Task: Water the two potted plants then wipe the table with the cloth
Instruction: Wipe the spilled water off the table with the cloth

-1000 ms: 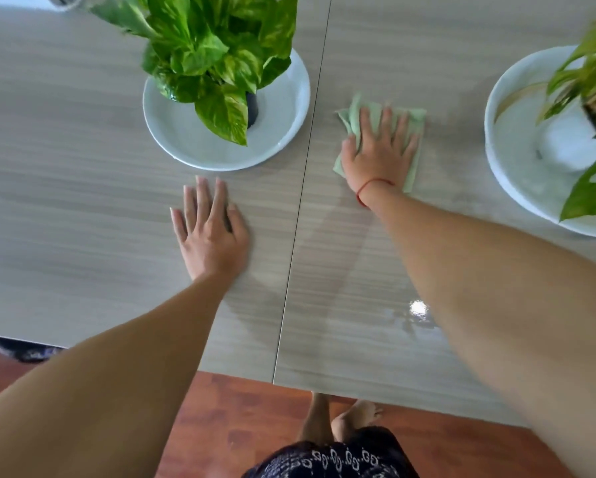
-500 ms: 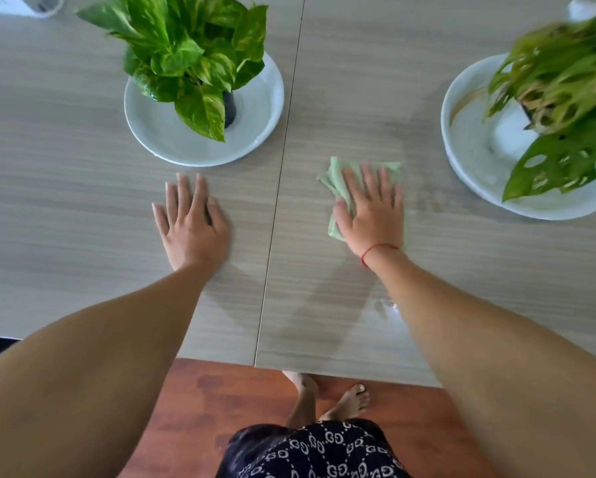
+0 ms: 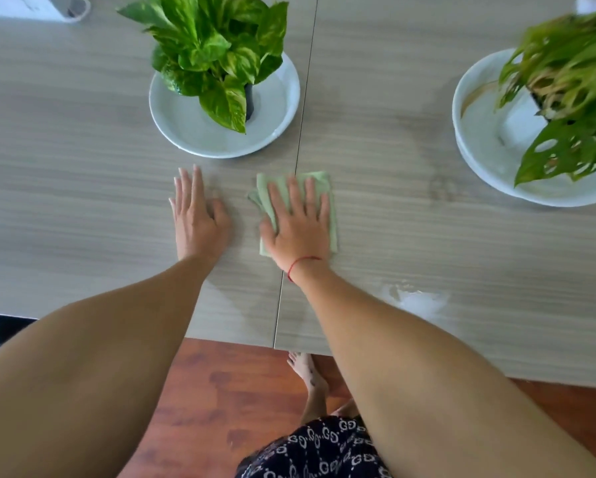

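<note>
Folded pale-green cloth [image 3: 327, 189] lies flat on the grey wood-grain table [image 3: 410, 243].

On the grey wood-grain table [image 3: 65, 208] a pale-green cloth [image 3: 325, 183] is pinned under the right hand [image 3: 298, 225], a white round dish [image 3: 179, 129] beyond the left hand [image 3: 196, 219].

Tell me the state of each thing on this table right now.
left hand: flat on the table, fingers straight, holding nothing.
right hand: fingers straight, pressing the cloth down.
cloth: folded, flat, straddling the table's seam.
left plant: upright in the left dish.
right plant: in the right dish, blurred.
table: wet patch near its front edge.
</note>
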Motion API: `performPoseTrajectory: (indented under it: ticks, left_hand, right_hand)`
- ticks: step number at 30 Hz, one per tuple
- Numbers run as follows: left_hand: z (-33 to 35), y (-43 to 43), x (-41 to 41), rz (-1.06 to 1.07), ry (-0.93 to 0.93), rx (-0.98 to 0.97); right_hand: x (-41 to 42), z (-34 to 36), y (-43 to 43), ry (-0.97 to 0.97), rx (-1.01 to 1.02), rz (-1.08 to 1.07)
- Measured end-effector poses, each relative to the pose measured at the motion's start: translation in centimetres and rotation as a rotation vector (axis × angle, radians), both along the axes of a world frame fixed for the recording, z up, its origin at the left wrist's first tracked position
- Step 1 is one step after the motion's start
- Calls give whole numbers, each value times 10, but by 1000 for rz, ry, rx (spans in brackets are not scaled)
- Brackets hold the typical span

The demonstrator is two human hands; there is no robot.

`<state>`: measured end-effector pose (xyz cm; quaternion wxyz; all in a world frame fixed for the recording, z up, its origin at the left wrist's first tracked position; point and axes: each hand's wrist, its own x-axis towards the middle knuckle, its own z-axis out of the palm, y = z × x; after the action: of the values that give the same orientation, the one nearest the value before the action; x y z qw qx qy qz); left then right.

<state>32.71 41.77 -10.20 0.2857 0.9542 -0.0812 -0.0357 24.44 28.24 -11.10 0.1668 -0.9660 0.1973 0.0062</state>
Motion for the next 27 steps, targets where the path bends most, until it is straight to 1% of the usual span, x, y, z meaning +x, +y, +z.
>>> performPoseTrajectory:
  ticks: [3,5,6,9,10,11,12,14,17,20,22,24,25,27]
  left_hand:
    - [-6,24,-16,120,47,212]
    - [-9,30,-25,157,59,271]
    - [-10,30,-26,163,49,270]
    - [-14,29,-23,160,23,257]
    - [-16,29,-22,161,19,255]
    - [-16,31,-22,162,18,255]
    - [-16,32,-22,163,16,254]
    - [-16,32,-23,166,12,246]
    - [-12,32,-22,149,13,214]
    - [-7,39,-26,66,11,189]
    - [-8,45,-37,61,3,214]
    - [-8,49,-49,183,12,240]
    - [-8,50,-52,224,16,249]
    - [-9,48,-53,226,12,262]
  right_hand:
    - [-25,-3,-2,-28,-13,205]
    - [-35,-4,-30,-29,-36,248]
    - [-34,-5,-44,-18,-49,198]
    - [-5,-5,-56,19,-76,-91]
    - [9,-5,-46,22,-75,-144]
    - [20,-4,-32,22,-66,-149]
    - [27,-3,-16,19,-58,-113]
    - [29,-2,16,15,-49,24]
    - [8,0,55,20,-46,223]
    - [-28,1,55,13,-42,346]
    - [-55,1,38,-6,-43,319]
    - [-70,0,19,2,-37,264]
    - [-72,-1,12,12,-36,230]
    - [-65,-1,2,22,-41,142]
